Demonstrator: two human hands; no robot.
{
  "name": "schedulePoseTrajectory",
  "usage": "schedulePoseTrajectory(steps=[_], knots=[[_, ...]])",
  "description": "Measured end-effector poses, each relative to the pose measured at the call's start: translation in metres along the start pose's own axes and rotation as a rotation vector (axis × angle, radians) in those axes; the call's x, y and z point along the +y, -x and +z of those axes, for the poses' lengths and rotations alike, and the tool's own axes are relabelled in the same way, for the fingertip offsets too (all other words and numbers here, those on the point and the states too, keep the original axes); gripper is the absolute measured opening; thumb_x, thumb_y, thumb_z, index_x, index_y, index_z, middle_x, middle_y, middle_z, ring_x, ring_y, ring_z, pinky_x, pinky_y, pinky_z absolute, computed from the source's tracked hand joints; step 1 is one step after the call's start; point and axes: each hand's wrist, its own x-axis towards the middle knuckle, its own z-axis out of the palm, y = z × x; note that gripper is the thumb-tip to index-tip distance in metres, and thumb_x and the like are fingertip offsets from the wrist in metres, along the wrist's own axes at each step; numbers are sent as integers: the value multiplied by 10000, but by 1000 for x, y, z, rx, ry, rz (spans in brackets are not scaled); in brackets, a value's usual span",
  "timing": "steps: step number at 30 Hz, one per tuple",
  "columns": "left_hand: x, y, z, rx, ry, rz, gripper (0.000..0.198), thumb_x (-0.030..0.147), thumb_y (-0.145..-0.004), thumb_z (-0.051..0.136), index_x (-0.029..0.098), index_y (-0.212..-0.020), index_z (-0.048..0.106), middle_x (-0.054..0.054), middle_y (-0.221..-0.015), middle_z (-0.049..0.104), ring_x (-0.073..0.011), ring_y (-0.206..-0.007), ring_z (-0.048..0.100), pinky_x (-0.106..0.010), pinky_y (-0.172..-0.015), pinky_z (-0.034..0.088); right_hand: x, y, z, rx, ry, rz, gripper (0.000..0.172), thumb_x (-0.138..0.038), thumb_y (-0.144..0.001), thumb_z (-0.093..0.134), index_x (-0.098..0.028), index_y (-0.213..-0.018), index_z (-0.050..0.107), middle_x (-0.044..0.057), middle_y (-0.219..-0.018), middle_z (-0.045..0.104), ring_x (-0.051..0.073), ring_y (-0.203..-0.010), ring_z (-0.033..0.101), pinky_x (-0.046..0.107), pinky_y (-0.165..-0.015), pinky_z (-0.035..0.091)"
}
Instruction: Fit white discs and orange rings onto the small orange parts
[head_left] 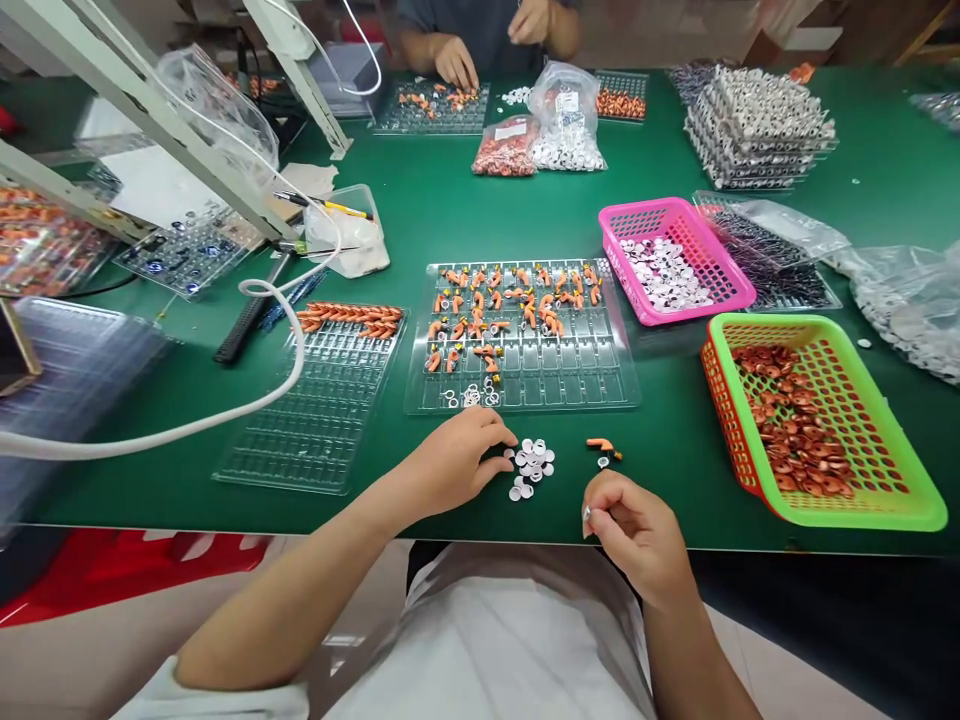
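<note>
My left hand rests over the table, thumb and forefinger apart at the left edge of a loose pile of small white discs. One disc lies close to those fingertips; whether they touch it I cannot tell. Near the table's front edge my right hand pinches a small whitish piece, mostly covered by the fingers. Just beyond it lie an orange curved part with a dark and yellow end and a small white ring. A clear compartment tray behind holds several similar orange parts and white rings.
At right stand a pink basket of white discs and a green basket of reddish-brown pieces. A second clear tray lies left, crossed by a white cable. Opposite, another person's hand works over a tray.
</note>
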Motion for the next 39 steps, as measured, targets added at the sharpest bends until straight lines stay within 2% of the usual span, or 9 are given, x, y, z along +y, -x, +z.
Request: schedulePoseTrajectory(steps=[6, 12, 19, 26, 30, 32, 35, 39], knots=[[4, -5, -4, -83, -91, 41, 100, 159, -902, 657, 163, -995, 693, -82, -990, 677, -238, -956, 626, -340, -796, 507, -5, 0, 1, 7, 40, 2, 151, -142, -893, 545, -211, -760, 550, 17, -734, 570, 162, -696, 544, 287, -615, 441], [-3, -5, -5, -99, -205, 238, 88, 194, -937, 593, 159, -947, 674, -87, -930, 675, -215, -862, 628, -316, -745, 499, -6, -1, 1, -3, 69, -13, 146, -143, -883, 545, -214, -755, 548, 18, -731, 577, 162, -679, 553, 287, -602, 447], [-11, 1, 7, 77, -317, 355, 158, 143, -913, 510, 133, -889, 666, -100, -861, 706, -210, -781, 641, -315, -679, 525, -8, -1, 1, -22, 85, 2, 157, -124, -884, 530, -218, -758, 533, 6, -749, 581, 151, -678, 552, 274, -604, 437], [-14, 3, 13, 266, -290, 408, 163, 106, -886, 510, 140, -830, 660, -83, -794, 732, -191, -719, 655, -293, -632, 539, -8, 0, -1, -29, 87, 1, 154, -121, -876, 537, -217, -756, 536, 7, -739, 579, 155, -678, 558, 277, -603, 446], [-1, 7, 13, 388, -96, 301, 138, 116, -871, 552, 150, -800, 666, -54, -730, 726, -165, -668, 651, -273, -623, 530, -12, 2, 4, 40, 95, -66, 155, -91, -867, 535, -220, -781, 549, 17, -766, 598, 164, -693, 592, 292, -619, 483], [14, 10, 14, 416, 90, 160, 127, 141, -863, 586, 164, -778, 678, -25, -691, 718, -136, -623, 640, -240, -601, 519, -16, 3, 12, 70, 116, -154, 170, -62, -850, 529, -224, -806, 552, 46, -906, 655, 170, -754, 637, 316, -681, 527], [37, 10, 20, 415, 394, -85, 110, 196, -853, 631, 181, -780, 712, -8, -676, 728, -123, -598, 650, -208, -573, 522, -23, 3, 27, 43, 170, -297, 212, -26, -816, 527, -232, -862, 552, 89, -1166, 672, 183, -850, 690, 353, -760, 580], [58, 6, 30, 426, 783, -271, 159, 297, -862, 650, 172, -796, 721, -33, -719, 751, -155, -630, 691, -229, -578, 564, -30, 0, 41, 100, 298, -419, 252, -10, -796, 541, -239, -902, 558, 109, -1244, 667, 208, -930, 710, 366, -778, 607]])
